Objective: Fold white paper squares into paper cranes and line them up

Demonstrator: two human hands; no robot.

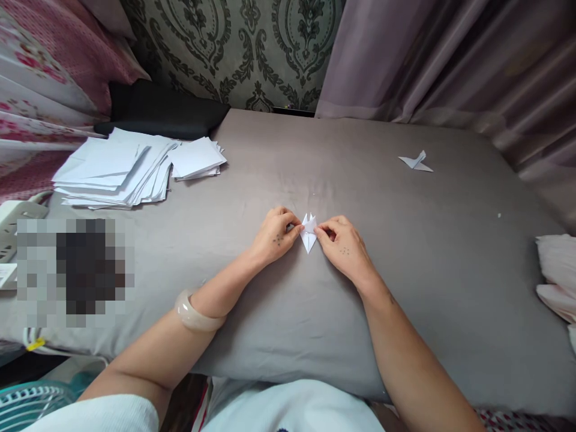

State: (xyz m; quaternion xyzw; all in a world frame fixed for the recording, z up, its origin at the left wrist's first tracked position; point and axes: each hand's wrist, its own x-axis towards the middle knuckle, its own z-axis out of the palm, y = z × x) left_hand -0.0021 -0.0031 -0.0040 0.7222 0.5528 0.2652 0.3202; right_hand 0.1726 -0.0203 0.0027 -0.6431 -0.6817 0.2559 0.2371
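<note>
A small folded white paper piece (308, 235) is held between my two hands, over the middle of the grey cloth surface (427, 288). Its lower end comes to a point, and narrow points stand up at its top. My left hand (278, 234) pinches its left edge between thumb and fingers. On the opposite edge, my right hand (342, 241) has a similar pinch. Far to the right lies a folded paper crane (417, 162), apart from both hands.
Back left, a large stack of white paper sheets (112, 171) sits beside a smaller stack (198, 159), with a black folded item (162, 108) behind. A pixelated patch covers something at left. A teal fan (36, 399) is at bottom left; pale fabric (558, 270) lies at right.
</note>
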